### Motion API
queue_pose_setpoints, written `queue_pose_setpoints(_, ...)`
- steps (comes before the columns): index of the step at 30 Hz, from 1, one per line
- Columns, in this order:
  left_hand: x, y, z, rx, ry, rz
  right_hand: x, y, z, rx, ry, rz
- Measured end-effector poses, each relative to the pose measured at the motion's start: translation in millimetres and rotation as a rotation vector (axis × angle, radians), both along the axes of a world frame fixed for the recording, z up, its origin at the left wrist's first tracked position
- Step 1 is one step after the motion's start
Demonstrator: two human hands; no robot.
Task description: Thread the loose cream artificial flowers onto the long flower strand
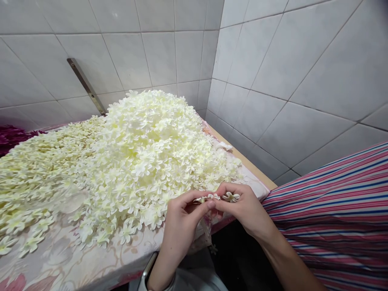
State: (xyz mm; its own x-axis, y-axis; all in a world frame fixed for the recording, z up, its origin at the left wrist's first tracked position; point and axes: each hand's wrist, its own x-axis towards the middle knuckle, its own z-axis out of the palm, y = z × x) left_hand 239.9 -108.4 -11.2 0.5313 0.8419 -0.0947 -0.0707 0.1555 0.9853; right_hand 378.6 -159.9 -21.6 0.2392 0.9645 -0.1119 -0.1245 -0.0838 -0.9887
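Note:
My left hand point(184, 220) and my right hand point(239, 204) meet at the table's front edge, thumbs and forefingers pinched together. Between them they hold a few small white artificial flowers point(207, 198), one more flower point(232, 197) showing inside the curl of my right fingers. Whether a stem or thread joins these flowers is hidden by the fingers. Just beyond my hands rises a large heap of pale cream artificial flowers point(154, 141). Some flowers lie loose at its near edge.
A flatter spread of yellowish flowers point(54, 157) covers the table's left. Purple flowers point(13, 137) sit at far left. The floral tablecloth point(100, 268) drapes over the front edge. A metal bar point(86, 87) leans on the tiled wall. Striped cloth point(339, 214) hangs at right.

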Motion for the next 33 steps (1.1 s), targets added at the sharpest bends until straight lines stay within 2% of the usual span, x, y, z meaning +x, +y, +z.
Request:
queue_pose_setpoints(3, 1, 0, 0.9, -0.029, -0.001, 0.056, 2, 1, 1.4, 0.027, -0.078, -0.028)
queue_pose_setpoints(7, 1, -1, -3.4, -0.079, -0.005, 0.141, 7, 0, 8.4, 0.044, -0.086, 0.079)
queue_pose_setpoints(10, 1, -4, -5.2, -0.003, 0.045, 0.190, 11, 0, 12.8, 0.069, -0.045, 0.112)
queue_pose_setpoints(12, 0, -5, -3.6, 0.098, 0.086, 0.264, 18, -1, 12.4, 0.086, -0.016, 0.054)
queue_pose_setpoints(15, -5, -4, -1.2, 0.211, 0.136, 0.443, 33, -4, 5.3, 0.107, -0.033, -0.186)
queue_pose_setpoints(17, -9, -1, -2.1, 0.269, 0.180, 0.489, 43, -7, -1.9, 0.080, -0.123, -0.307)
queue_pose_setpoints(21, -12, 2, -8.0, 0.434, 0.264, 0.413, 49, -12, -12.6, -0.032, -0.338, -0.306)
queue_pose_setpoints(25, -7, 0, -10.9, 0.639, 0.417, 0.306, 41, -9, -14.8, -0.008, -0.511, -0.373)
queue_pose_setpoints(30, 0, -2, -14.1, 0.865, 0.643, 0.270, 38, -8, -17.5, -0.050, -0.608, -0.335)
queue_pose_setpoints(33, 2, -2, -16.9, 0.960, 0.712, 0.300, 39, -11, -19.5, -0.006, -0.591, -0.340)
